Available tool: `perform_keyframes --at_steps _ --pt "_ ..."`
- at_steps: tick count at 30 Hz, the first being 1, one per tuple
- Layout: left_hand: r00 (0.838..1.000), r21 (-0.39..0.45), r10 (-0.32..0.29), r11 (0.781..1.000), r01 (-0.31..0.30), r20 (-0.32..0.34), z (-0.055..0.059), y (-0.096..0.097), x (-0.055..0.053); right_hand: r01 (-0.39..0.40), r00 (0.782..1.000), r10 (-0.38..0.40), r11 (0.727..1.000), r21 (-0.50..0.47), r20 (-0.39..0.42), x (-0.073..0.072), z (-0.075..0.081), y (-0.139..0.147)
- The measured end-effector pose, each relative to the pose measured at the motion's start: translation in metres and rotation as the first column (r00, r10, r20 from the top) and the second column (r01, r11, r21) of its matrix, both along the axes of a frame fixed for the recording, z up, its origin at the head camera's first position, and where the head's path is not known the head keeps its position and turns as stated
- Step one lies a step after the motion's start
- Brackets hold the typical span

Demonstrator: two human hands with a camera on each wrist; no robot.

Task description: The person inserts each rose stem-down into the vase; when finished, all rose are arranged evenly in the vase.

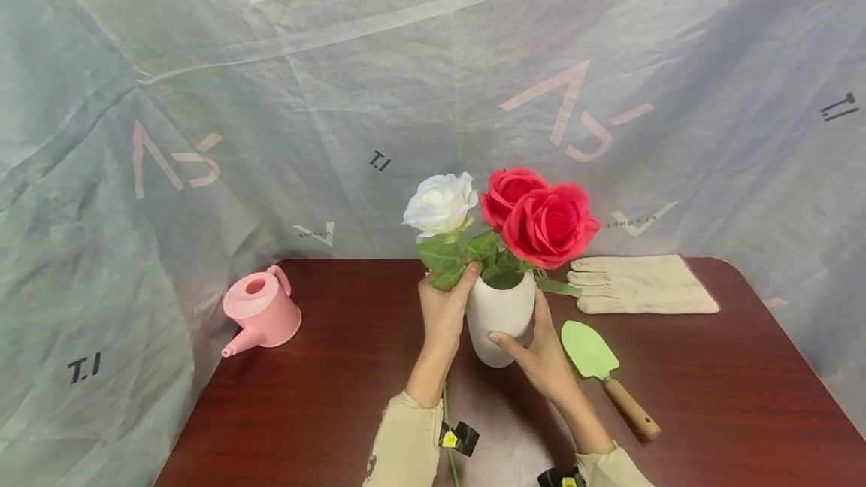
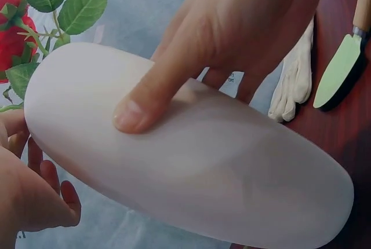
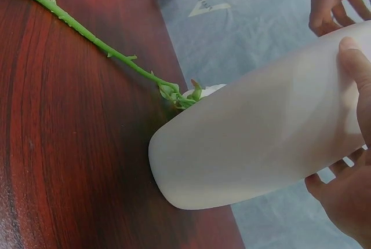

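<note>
A white vase (image 1: 499,310) stands on the table with two red roses (image 1: 551,225) in its mouth. My right hand (image 1: 541,363) grips the vase, thumb across the front and fingers round the far side, as the left wrist view also shows (image 2: 220,35). At the vase's left rim my left hand (image 1: 443,310) pinches among the leaves under a white rose (image 1: 441,203); the stem there is hidden. Its other fingers (image 2: 49,174) curl beside the vase's mouth. Another rose lies on the table, its green stem (image 3: 87,32) running to a white bloom partly hidden behind the vase.
On the left is a pink watering can (image 1: 264,308). A green trowel (image 1: 590,350) with a wooden handle lies to the right, and pale work gloves (image 1: 639,284) lie behind it. A grey printed sheet (image 1: 365,119) hangs behind the dark red table (image 1: 325,397).
</note>
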State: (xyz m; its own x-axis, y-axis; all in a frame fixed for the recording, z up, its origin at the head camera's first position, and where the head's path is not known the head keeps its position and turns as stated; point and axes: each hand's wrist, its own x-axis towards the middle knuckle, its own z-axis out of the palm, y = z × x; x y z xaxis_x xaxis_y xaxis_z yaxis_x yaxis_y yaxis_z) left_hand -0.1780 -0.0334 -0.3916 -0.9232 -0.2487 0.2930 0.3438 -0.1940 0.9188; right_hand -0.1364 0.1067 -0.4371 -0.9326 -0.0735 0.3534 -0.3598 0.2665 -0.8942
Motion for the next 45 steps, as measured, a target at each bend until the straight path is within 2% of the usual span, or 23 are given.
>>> perform_keyframes --at_steps 3,6,9,12,15,16,18,20,22,24,26,29,32,36,40,43,45 --pt "1.0 0.001 -0.026 1.0 0.026 0.012 -0.002 0.0 0.002 -0.003 1.0 0.003 1.0 -0.009 0.007 0.001 0.003 0.0" --pt "0.998 -0.006 -0.062 0.998 0.062 -0.012 -0.009 -0.003 0.005 -0.008 1.0 0.008 1.0 -0.017 0.014 0.001 0.002 0.0" --pt "0.995 0.018 -0.075 0.997 0.077 -0.06 -0.022 -0.01 0.013 -0.013 1.0 0.013 1.0 -0.029 0.026 0.002 0.002 -0.001" --pt "0.997 0.047 -0.048 0.998 0.051 -0.054 -0.042 -0.021 0.024 -0.013 0.999 0.014 0.999 -0.034 0.037 0.002 0.003 -0.001" --pt "0.998 0.032 0.032 0.999 -0.034 0.057 -0.067 -0.035 0.037 -0.007 0.999 0.009 1.0 -0.025 0.044 0.002 0.004 -0.001" --pt "0.992 0.002 0.065 0.998 -0.066 0.11 -0.077 -0.04 0.041 -0.006 0.999 0.007 1.0 -0.023 0.045 0.003 0.004 -0.001" --pt "0.964 -0.098 0.144 0.987 -0.124 0.224 -0.097 -0.05 0.05 -0.004 0.999 0.005 1.0 -0.023 0.044 0.002 0.003 -0.001" --pt "0.923 -0.262 0.218 0.955 -0.137 0.316 -0.117 -0.059 0.059 -0.007 0.999 0.008 1.0 -0.024 0.039 0.0 -0.002 -0.001" --pt "0.892 -0.417 0.275 0.902 -0.11 0.359 -0.132 -0.065 0.067 -0.009 0.999 0.01 1.0 -0.027 0.033 -0.005 -0.012 0.001" --pt "0.879 -0.522 0.301 0.85 -0.073 0.368 -0.139 -0.068 0.071 -0.008 1.0 0.009 1.0 -0.025 0.027 -0.005 -0.012 0.0" --pt "0.889 -0.577 0.297 0.815 -0.045 0.35 -0.141 -0.068 0.071 -0.007 1.0 0.008 1.0 -0.028 0.029 -0.004 -0.01 0.0" --pt "0.906 -0.634 0.286 0.773 -0.025 0.313 -0.14 -0.063 0.067 -0.01 0.999 0.012 0.999 -0.041 0.039 0.002 0.003 -0.002" --pt "0.914 -0.691 0.289 0.722 -0.014 0.283 -0.143 -0.058 0.064 -0.013 0.999 0.015 0.999 -0.045 0.048 0.002 0.003 -0.002" --pt "0.91 -0.772 0.325 0.636 -0.01 0.256 -0.145 -0.052 0.063 -0.012 0.998 0.014 0.999 -0.045 0.053 0.002 0.004 -0.003" --pt "0.903 -0.842 0.37 0.539 -0.016 0.22 -0.146 -0.048 0.059 -0.013 0.998 0.015 0.999 -0.038 0.059 0.002 0.004 -0.003" --pt "0.898 -0.874 0.386 0.487 -0.005 0.21 -0.144 -0.046 0.057 -0.01 0.998 0.012 0.999 -0.035 0.065 0.002 0.004 -0.003" --pt "0.894 -0.884 0.396 0.467 0.0 0.209 -0.142 -0.046 0.056 -0.008 0.998 0.01 0.999 -0.036 0.069 0.001 0.004 -0.003"
